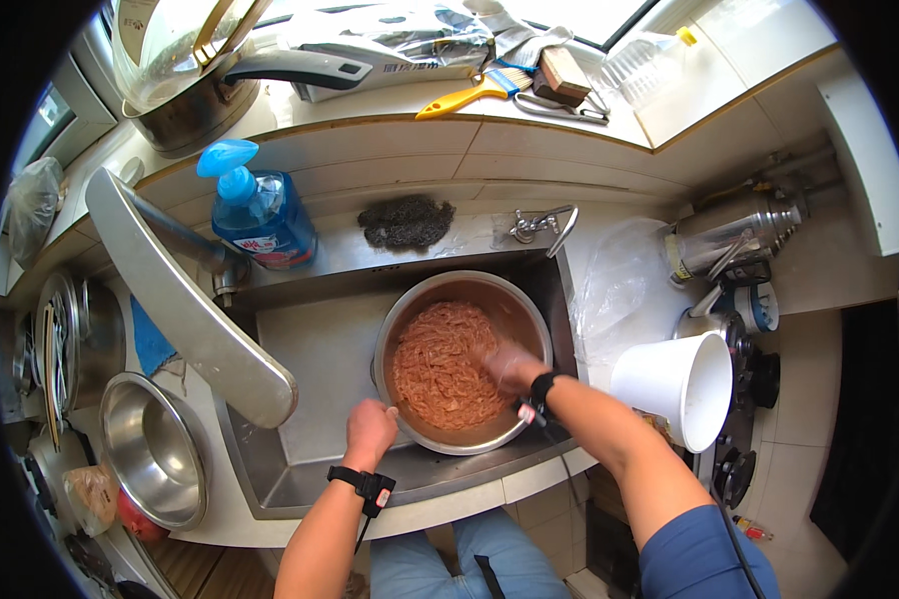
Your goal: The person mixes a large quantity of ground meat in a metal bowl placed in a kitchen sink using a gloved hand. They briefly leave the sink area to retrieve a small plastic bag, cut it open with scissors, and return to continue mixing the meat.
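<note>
A deep round metal pot sits at the right side of the sink. Inside it lies a mass of pinkish-orange shredded raw meat, coated and moist. My left hand is curled at the pot's lower left rim, thumb against the edge. My right hand reaches into the pot from the right and touches the meat. It is blurred by motion, and its fingertips are hard to make out. Both wrists wear black straps.
A long metal faucet arm crosses the stainless sink on the left. Behind stand a blue soap bottle and a dark scouring pad. A steel bowl is at left, a white bucket at right.
</note>
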Demonstrator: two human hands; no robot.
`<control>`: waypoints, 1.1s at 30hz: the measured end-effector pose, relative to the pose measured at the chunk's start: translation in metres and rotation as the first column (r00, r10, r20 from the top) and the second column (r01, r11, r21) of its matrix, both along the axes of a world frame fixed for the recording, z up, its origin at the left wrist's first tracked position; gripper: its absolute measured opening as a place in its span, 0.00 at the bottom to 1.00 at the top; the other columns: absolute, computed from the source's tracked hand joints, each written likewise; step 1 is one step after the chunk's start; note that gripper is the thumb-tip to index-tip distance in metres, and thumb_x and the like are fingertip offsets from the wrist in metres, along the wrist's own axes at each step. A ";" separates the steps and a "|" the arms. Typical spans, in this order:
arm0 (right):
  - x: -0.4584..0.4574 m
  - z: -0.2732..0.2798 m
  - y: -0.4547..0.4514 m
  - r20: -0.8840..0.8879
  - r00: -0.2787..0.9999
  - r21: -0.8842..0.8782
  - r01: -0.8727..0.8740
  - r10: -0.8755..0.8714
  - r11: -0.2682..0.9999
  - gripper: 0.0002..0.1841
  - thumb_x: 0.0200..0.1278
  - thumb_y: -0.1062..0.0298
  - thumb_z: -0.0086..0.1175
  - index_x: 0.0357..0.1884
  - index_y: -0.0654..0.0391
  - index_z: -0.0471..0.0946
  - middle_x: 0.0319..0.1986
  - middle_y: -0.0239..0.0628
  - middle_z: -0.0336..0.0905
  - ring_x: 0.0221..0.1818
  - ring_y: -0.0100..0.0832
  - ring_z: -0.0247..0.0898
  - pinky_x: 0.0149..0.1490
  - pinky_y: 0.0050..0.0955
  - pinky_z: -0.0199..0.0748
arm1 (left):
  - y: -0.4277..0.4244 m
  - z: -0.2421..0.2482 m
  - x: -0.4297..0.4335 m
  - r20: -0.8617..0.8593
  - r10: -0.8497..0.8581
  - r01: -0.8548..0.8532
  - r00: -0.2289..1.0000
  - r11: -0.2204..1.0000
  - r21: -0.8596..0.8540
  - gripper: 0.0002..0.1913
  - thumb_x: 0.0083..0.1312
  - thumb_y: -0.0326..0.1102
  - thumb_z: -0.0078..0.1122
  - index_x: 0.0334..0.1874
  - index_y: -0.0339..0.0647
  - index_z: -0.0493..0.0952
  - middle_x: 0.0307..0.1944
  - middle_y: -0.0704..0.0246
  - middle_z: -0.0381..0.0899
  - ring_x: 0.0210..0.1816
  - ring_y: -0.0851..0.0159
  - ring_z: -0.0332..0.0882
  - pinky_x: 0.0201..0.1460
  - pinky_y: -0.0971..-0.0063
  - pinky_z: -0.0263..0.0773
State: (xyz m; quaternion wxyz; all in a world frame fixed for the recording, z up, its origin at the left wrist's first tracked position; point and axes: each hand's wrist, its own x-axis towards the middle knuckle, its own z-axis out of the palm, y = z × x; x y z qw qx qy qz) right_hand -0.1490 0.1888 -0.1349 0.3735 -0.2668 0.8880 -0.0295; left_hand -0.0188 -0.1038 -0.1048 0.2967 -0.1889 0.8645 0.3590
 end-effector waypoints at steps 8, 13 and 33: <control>-0.006 0.037 -0.094 0.518 0.827 -0.059 0.288 -0.217 0.956 0.31 0.66 0.37 0.60 0.47 0.62 0.85 0.40 0.49 0.86 0.36 0.44 0.79 0.41 0.42 0.78 | -0.002 -0.015 0.016 -0.025 -0.007 0.007 1.000 1.000 -0.028 0.15 0.68 0.41 0.66 0.35 0.32 0.87 0.37 0.44 0.86 0.45 0.37 0.84 0.51 0.48 0.79; 0.019 0.037 -0.058 0.104 0.954 0.308 0.236 -0.279 0.922 0.21 0.69 0.48 0.56 0.49 0.54 0.89 0.58 0.49 0.84 0.60 0.46 0.83 0.60 0.48 0.81 | -0.006 -0.002 0.004 0.007 0.038 -0.037 0.999 0.999 -0.028 0.15 0.69 0.41 0.65 0.37 0.32 0.87 0.39 0.45 0.86 0.46 0.37 0.84 0.52 0.48 0.79; -0.081 0.059 -0.060 -0.239 0.971 -0.146 -0.033 -0.003 0.989 0.33 0.67 0.35 0.59 0.36 0.64 0.86 0.37 0.54 0.85 0.48 0.55 0.81 0.53 0.50 0.79 | -0.001 -0.005 -0.003 -0.001 -0.036 0.036 0.999 0.999 -0.022 0.15 0.68 0.41 0.66 0.36 0.32 0.87 0.38 0.45 0.86 0.45 0.37 0.84 0.52 0.48 0.79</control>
